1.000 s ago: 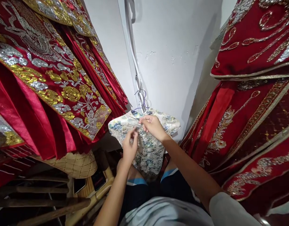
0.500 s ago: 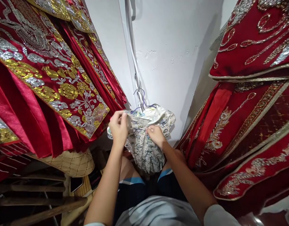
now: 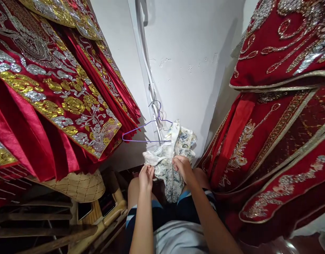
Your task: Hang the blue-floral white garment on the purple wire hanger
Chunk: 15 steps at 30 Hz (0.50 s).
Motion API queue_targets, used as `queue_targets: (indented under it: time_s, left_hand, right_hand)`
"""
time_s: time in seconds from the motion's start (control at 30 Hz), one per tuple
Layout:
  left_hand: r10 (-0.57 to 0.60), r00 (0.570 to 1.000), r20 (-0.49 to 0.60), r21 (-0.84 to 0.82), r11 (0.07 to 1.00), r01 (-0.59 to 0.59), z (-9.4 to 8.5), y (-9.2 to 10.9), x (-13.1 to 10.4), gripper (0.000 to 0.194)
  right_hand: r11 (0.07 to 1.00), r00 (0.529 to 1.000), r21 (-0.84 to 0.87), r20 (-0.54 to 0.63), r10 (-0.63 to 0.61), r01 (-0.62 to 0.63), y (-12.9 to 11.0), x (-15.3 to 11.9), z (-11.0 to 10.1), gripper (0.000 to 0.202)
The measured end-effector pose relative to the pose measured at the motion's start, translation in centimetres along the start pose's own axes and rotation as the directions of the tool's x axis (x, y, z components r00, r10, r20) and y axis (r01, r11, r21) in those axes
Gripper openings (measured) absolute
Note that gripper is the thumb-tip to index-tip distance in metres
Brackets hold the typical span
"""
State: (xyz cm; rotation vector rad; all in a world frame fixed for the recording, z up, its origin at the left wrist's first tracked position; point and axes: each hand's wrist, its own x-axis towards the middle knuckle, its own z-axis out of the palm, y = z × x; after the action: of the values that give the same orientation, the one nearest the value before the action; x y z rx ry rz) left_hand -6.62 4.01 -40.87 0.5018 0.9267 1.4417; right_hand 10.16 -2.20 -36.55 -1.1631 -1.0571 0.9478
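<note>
A pale shirt [image 3: 166,169] with a green-blue floral print hangs in front of my knees. My left hand [image 3: 146,176] pinches its left edge, low and to the left. My right hand [image 3: 181,165] is closed on the front of the cloth near the middle. A thin purple hanger [image 3: 137,141] hangs behind; its left arm is bare, and its right end goes in under the cloth.
Red sequinned garments [image 3: 80,102] hang close on the left, and beaded red ones [image 3: 247,141] on the right. A white wall [image 3: 183,42] with a metal pole [image 3: 141,46] stands ahead. At lower left is a wooden chair [image 3: 109,218] with phone-like dark objects on it.
The left side of the shirt has come off the hanger, baring its left arm. My left hand has moved down and right with the cloth; my right hand has moved slightly down.
</note>
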Motion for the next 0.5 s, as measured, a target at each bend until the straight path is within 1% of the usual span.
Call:
queue_targets:
  time_s: [0.07, 0.1, 0.13, 0.17, 0.2, 0.23, 0.27, 0.3, 0.33, 0.37, 0.4, 0.43, 0.47, 0.5]
  left_hand:
    - [-0.047, 0.998, 0.030, -0.002, 0.999, 0.047, 0.9, 0.0, -0.8, 0.017]
    - [-0.045, 0.995, 0.090, 0.002, 0.999, 0.045, 1.4, 0.4, -1.3, 0.013]
    - [-0.031, 0.982, 0.184, 0.012, 1.000, 0.029, 1.9, 0.9, -1.9, 0.011]
    - [-0.007, 0.954, 0.301, 0.025, 1.000, -0.001, 2.4, 1.4, -2.5, 0.012]
    - [0.024, 0.906, 0.423, 0.041, 0.998, -0.046, 3.0, 2.0, -3.3, 0.015]
    - [0.055, 0.843, 0.535, 0.063, 0.993, -0.104, 3.5, 2.4, -4.1, 0.019]
    - [0.079, 0.782, 0.619, 0.092, 0.981, -0.172, 4.0, 2.7, -4.8, 0.021]
    - [0.095, 0.736, 0.670, 0.128, 0.962, -0.241, 4.5, 2.9, -5.6, 0.022]
    - [0.106, 0.704, 0.702, 0.169, 0.936, -0.310, 5.0, 3.0, -6.2, 0.022]
    - [0.114, 0.683, 0.721, 0.211, 0.903, -0.374, 5.4, 2.9, -6.7, 0.022]
    - [0.121, 0.670, 0.733, 0.251, 0.867, -0.431, 5.7, 2.8, -7.0, 0.022]
    - [0.134, 0.662, 0.738, 0.281, 0.831, -0.481, 5.9, 2.7, -7.2, 0.022]
    - [0.153, 0.657, 0.738, 0.301, 0.797, -0.524, 6.1, 2.7, -7.2, 0.022]
    - [0.174, 0.652, 0.738, 0.316, 0.764, -0.562, 6.2, 2.6, -7.1, 0.022]
  right_hand:
    - [1.000, 0.998, -0.022, -0.057, 0.006, -0.007, 0.4, 0.0, -1.4, 0.022]
    - [1.000, 0.996, -0.028, -0.086, 0.001, -0.003, 0.6, 0.1, -2.0, 0.023]
    - [0.999, 0.993, -0.036, -0.120, -0.013, 0.009, 0.8, 0.2, -2.5, 0.025]
    - [0.998, 0.987, -0.048, -0.159, -0.035, 0.027, 1.0, 0.2, -2.8, 0.027]
    - [0.997, 0.978, -0.062, -0.201, -0.062, 0.051, 1.1, 0.3, -3.0, 0.030]
    - [0.994, 0.967, -0.076, -0.235, -0.094, 0.078, 1.1, 0.3, -3.0, 0.031]
    - [0.991, 0.962, -0.084, -0.246, -0.121, 0.104, 1.1, 0.3, -2.9, 0.032]
    - [0.990, 0.966, -0.083, -0.221, -0.131, 0.115, 1.0, 0.2, -2.7, 0.033]
    - [0.992, 0.981, -0.074, -0.158, -0.116, 0.106, 0.9, 0.1, -2.4, 0.035]
    - [0.996, 0.994, -0.058, -0.077, -0.076, 0.072, 0.7, -0.1, -2.2, 0.038]
    - [0.999, 1.000, -0.041, 0.015, -0.021, 0.021, 0.6, -0.3, -2.0, 0.041]
    - [0.999, 0.994, -0.028, 0.102, 0.036, -0.033, 0.4, -0.5, -1.8, 0.045]
    - [0.997, 0.983, -0.025, 0.171, 0.072, -0.068, 0.3, -0.7, -1.8, 0.048]
    - [0.997, 0.973, -0.026, 0.215, 0.081, -0.077, 0.1, -1.0, -1.8, 0.050]
